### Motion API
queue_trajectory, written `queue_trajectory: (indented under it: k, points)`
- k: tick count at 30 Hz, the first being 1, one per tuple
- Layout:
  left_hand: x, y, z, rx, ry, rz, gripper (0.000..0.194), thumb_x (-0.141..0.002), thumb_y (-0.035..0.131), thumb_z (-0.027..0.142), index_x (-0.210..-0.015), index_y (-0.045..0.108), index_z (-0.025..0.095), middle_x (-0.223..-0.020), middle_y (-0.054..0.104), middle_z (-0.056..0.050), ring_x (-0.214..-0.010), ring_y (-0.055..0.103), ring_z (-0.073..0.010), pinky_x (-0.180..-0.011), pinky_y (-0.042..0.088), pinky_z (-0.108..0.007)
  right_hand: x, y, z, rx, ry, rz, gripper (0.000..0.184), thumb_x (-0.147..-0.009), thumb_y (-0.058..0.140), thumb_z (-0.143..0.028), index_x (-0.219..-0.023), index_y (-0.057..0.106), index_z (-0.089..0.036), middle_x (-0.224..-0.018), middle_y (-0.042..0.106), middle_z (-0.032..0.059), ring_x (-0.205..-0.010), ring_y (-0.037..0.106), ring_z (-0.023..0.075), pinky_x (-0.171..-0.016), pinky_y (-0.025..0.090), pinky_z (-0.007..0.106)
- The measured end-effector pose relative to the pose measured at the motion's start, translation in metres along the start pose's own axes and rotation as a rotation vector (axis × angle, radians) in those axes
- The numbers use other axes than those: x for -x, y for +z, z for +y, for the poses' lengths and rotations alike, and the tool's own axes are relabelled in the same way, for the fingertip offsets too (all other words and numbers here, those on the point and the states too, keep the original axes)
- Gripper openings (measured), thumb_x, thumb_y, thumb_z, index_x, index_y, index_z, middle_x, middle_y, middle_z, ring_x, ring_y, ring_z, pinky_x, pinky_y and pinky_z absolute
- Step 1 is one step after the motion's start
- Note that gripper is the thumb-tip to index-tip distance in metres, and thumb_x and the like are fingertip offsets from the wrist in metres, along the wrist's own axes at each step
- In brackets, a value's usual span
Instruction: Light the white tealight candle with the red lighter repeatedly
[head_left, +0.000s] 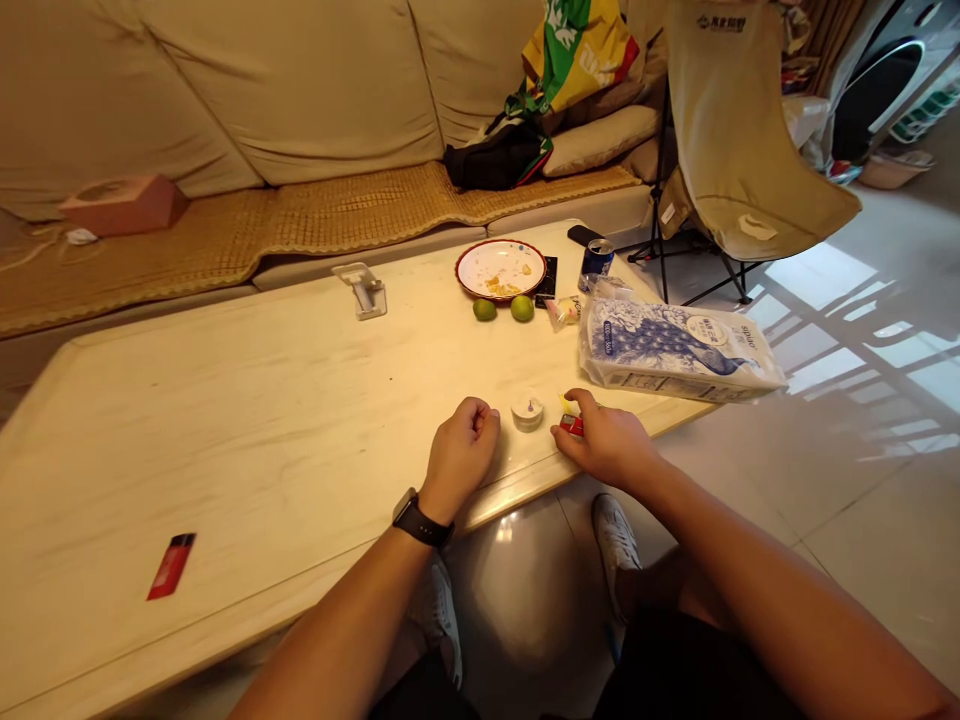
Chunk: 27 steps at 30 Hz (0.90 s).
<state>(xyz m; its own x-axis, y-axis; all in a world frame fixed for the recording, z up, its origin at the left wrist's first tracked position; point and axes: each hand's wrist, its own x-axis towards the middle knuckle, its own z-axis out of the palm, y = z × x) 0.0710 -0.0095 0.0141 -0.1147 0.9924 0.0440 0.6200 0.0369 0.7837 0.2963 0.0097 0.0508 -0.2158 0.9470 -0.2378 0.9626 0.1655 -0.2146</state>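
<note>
A small round candle [527, 413] in a clear cup, with a purple wick, stands upright near the table's front edge. Just left of it, without touching it, my left hand [466, 440] rests closed in a loose fist; whatever its curled fingers might hold is hidden. On the candle's other side, my right hand [606, 438] has thumb and fingers closed around a small red object [571, 425], mostly covered by the hand. A little yellow piece [568, 404] shows by the index fingertip, too small to make out. A red lighter [172, 567] with a black top lies far left.
Behind the candle are a red-rimmed plate [480, 256] with scraps, two green limes [522, 308] and a blue can [597, 262]. A tissue pack [675, 345] overhangs the table's right end. A folding stand [361, 290] lies near the sofa [285, 80]; a camp chair [750, 150] stands right.
</note>
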Motion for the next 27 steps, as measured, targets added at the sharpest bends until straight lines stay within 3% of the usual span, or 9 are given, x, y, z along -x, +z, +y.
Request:
queue_trajectory:
  k: [10,27]
  points:
    - [0.000,-0.004,0.001,0.012,0.008,0.016,0.022,-0.097,0.051,0.042,-0.085,0.054,0.023,-0.070,0.057,0.002,-0.063,0.052,-0.0160,-0.061,0.036,-0.029,-0.014,-0.003,-0.024,0.053,-0.012,-0.006,0.066,-0.098,0.047,-0.049,-0.154,0.039,-0.016,-0.103,0.078,0.0165,-0.098,0.073,0.0364,-0.082,0.049,0.041]
    - [0.000,-0.005,0.001,0.015,-0.006,0.007,0.021,-0.096,0.051,0.041,-0.086,0.056,0.023,-0.066,0.055,0.003,-0.061,0.051,-0.0160,-0.059,0.035,-0.028,-0.020,-0.004,-0.035,0.061,-0.005,-0.024,0.066,-0.097,0.047,-0.046,-0.155,0.038,-0.016,-0.104,0.077,0.0160,-0.098,0.074,0.0355,-0.080,0.048,0.039]
